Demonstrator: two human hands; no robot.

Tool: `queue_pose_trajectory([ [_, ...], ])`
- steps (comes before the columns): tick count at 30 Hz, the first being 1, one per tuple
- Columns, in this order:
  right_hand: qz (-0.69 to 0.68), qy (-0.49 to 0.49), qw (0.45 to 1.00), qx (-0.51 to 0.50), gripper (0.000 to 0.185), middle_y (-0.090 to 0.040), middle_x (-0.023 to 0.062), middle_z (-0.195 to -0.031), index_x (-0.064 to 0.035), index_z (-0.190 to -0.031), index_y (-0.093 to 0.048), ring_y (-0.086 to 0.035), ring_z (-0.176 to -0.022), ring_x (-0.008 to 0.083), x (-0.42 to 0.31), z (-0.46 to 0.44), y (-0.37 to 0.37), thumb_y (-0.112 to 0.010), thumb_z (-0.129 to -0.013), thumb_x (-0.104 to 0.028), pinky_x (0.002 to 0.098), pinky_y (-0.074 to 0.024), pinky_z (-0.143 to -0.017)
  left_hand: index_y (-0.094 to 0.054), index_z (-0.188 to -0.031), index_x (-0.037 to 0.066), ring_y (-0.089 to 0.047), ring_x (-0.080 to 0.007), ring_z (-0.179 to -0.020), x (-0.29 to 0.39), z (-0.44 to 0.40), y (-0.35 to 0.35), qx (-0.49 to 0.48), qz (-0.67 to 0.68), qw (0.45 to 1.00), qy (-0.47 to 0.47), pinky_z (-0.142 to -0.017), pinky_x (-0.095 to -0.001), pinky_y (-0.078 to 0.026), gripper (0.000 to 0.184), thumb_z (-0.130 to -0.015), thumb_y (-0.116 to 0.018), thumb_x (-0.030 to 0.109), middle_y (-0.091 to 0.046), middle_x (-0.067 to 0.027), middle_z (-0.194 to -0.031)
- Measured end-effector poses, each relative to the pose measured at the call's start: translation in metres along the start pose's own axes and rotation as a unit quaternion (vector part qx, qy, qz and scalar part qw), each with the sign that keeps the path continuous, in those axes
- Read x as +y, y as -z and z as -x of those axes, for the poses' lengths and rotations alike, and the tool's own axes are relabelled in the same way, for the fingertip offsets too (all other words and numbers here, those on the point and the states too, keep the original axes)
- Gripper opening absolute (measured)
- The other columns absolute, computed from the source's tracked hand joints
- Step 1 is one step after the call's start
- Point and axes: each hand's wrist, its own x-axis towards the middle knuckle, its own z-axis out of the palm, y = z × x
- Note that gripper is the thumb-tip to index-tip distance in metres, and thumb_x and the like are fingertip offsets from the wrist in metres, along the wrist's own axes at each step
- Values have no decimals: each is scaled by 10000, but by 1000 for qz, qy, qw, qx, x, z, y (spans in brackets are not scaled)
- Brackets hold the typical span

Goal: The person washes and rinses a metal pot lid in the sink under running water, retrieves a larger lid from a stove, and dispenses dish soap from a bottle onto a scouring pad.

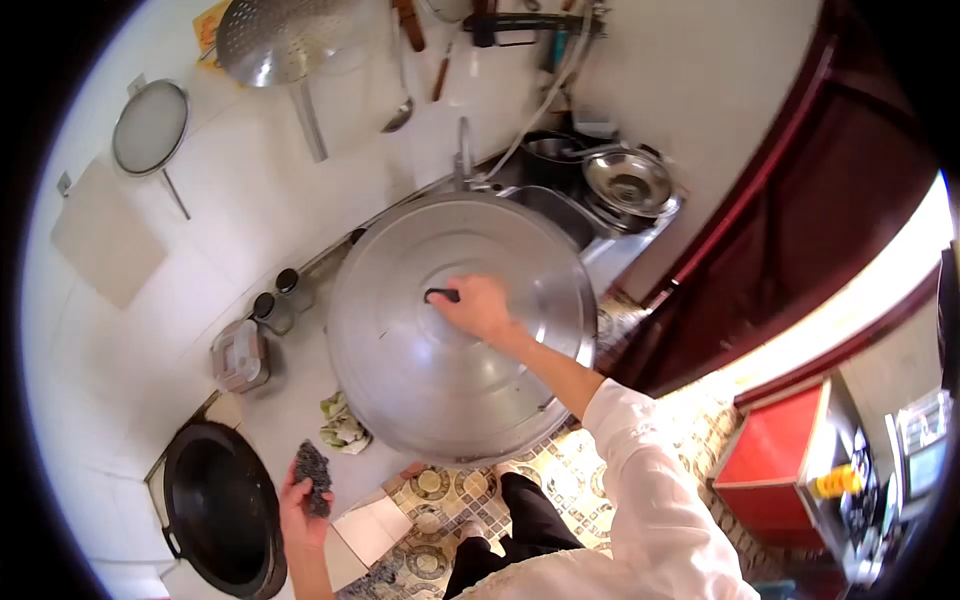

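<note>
A very wide, round metal pot lid (400, 400) fills the middle of the head view. My right hand (477, 305) is closed around the black handle (440, 295) at its centre. Down at the lower left, my left hand (300, 518) grips a dark grey scouring pad (313, 478), holding it between the black wok and the lid. Beside the lid's lower left edge lies a crumpled green and white cloth (343, 425). The lid hides part of the counter and what is beneath it.
A black wok (215, 510) sits in the counter at lower left. Jars (273, 312) and a clear plastic container (240, 355) stand along the wall. Behind the lid are a sink (553, 212), a tap (464, 155) and a metal basin (628, 182). A large strainer (275, 40) hangs above.
</note>
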Motion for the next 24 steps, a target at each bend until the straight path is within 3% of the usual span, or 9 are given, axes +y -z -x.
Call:
queue_pose_trajectory([
  [3,40,-11,999,12,331,-591,158,-654,-51,-685,-613,-577,-639,339,-35,60,27,-618,-749,-376,431,-450,-585,-460,-1228,106,-540,-172,-834,28,7,-1,-44,-7,998,32,-578,-287,-478,496,-746,-472,-13,-549,-109,-1089],
  [5,31,-70,997,-17,312,-588,155,-634,-61,-693,-616,-574,-623,347,-60,96,35,-614,-755,-367,431,-455,-582,-446,-1242,96,-547,-151,-845,44,13,-6,-57,-37,997,45,-563,-262,-478,479,-774,-450,-4,-549,-111,-1092],
  [9,104,-24,990,88,383,-599,116,-595,-87,-701,-629,-594,-592,315,-51,152,27,-612,-755,-466,408,-464,-538,-482,-1200,80,-536,-173,-794,63,18,-13,-122,-65,989,57,-555,-270,-469,427,-783,-487,-13,-553,-105,-1040],
  [13,106,-32,988,111,392,-611,150,-625,-69,-764,-658,-599,-603,341,-39,174,38,-635,-740,-459,411,-471,-564,-460,-1217,68,-524,-179,-780,61,13,-10,-101,-57,992,44,-558,-271,-460,441,-783,-483,-12,-546,-112,-1019],
  [17,59,-107,980,157,435,-620,201,-697,-8,-752,-651,-602,-638,365,-7,183,45,-652,-728,-443,407,-474,-617,-444,-1244,59,-527,-167,-772,49,13,-5,-81,-54,994,49,-549,-272,-471,470,-781,-485,-6,-551,-107,-1009],
  [19,81,-96,972,198,447,-611,200,-662,20,-743,-641,-610,-623,323,30,177,47,-659,-731,-427,371,-476,-628,-449,-1240,50,-529,-155,-758,43,16,-5,-82,-76,993,49,-541,-267,-472,459,-784,-482,-1,-555,-102,-1002],
  [21,62,-178,973,135,446,-576,182,-597,44,-715,-621,-572,-582,251,39,167,69,-659,-752,-399,345,-457,-613,-455,-1232,43,-526,-144,-754,37,12,4,-85,-69,992,59,-542,-257,-470,446,-788,-483,8,-558,-96,-994],
  [24,-103,-141,962,208,430,-501,69,-509,22,-647,-575,-452,-483,192,56,153,107,-645,-790,-378,346,-374,-487,-433,-1256,49,-518,-152,-810,37,18,18,-118,-67,989,63,-561,-252,-479,461,-800,-496,29,-527,-104,-1042],
])
